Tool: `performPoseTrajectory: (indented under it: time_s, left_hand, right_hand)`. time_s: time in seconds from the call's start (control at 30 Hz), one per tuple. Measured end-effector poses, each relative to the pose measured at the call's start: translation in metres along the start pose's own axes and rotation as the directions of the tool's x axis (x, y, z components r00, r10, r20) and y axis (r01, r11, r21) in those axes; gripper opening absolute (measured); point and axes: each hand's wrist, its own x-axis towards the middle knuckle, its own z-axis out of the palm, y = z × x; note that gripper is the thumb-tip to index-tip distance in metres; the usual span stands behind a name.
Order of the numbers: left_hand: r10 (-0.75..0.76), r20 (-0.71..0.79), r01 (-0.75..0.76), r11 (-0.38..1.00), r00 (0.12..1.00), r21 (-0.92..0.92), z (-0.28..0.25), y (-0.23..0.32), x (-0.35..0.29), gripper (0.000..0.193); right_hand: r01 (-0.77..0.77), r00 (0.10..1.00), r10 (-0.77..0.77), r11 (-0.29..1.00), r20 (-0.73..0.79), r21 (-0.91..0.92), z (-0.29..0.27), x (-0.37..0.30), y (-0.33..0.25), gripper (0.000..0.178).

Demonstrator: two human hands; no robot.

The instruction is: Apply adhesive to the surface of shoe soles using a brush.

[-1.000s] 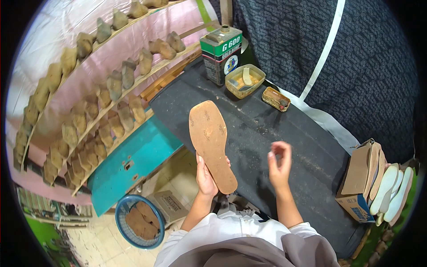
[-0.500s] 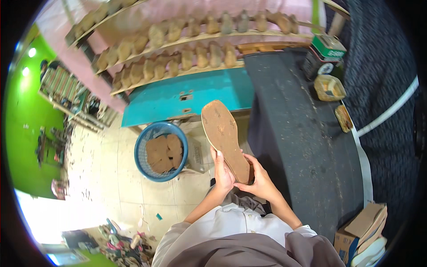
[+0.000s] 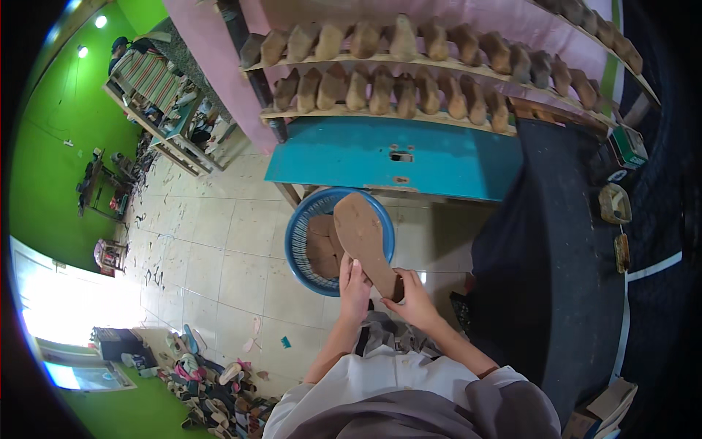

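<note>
Left hand, right hand, fingers clamped on the brown sole: light, stiffish, I'd say, best held by its narrow-end edges!

You are in a shoe workshop: rows of wooden-looking lasts line the shelves ahead of you, brown cut pieces lie in the blue basket beyond the sole you hold, shoes are heaped at lower left, scraps litter the tiled floor, and a can stands on the black tabletop.
</note>
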Motion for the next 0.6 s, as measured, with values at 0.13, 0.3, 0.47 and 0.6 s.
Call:
performPoseTrajectory:
  time_s: [0.13, 0.3, 0.47, 0.6]
  left_hand:
    - [-0.012, -0.051, 0.018, 0.991, 0.999, 0.134, -0.073, 0.017, 0.046, 0.039]
    - [-0.026, -0.202, 0.093, 0.939, 0.979, 0.331, -0.155, 0.003, 0.107, 0.036]
    - [-0.052, -0.29, 0.173, 0.895, 0.955, 0.411, -0.219, -0.028, 0.168, 0.034]
    - [-0.098, -0.334, 0.275, 0.797, 0.937, 0.538, -0.254, -0.046, 0.202, 0.032]
  right_hand:
    - [0.045, 0.994, -0.052, 0.996, -0.092, -0.074, 0.096, 0.042, 0.037, 0.068]
    - [-0.019, 0.999, 0.012, 0.967, -0.031, -0.254, 0.179, 0.075, 0.062, 0.071]
    - [-0.057, 0.998, 0.05, 0.964, -0.033, -0.258, 0.232, 0.099, 0.087, 0.075]
    - [-0.094, 0.995, 0.101, 0.95, 0.009, -0.299, 0.266, 0.113, 0.11, 0.077]
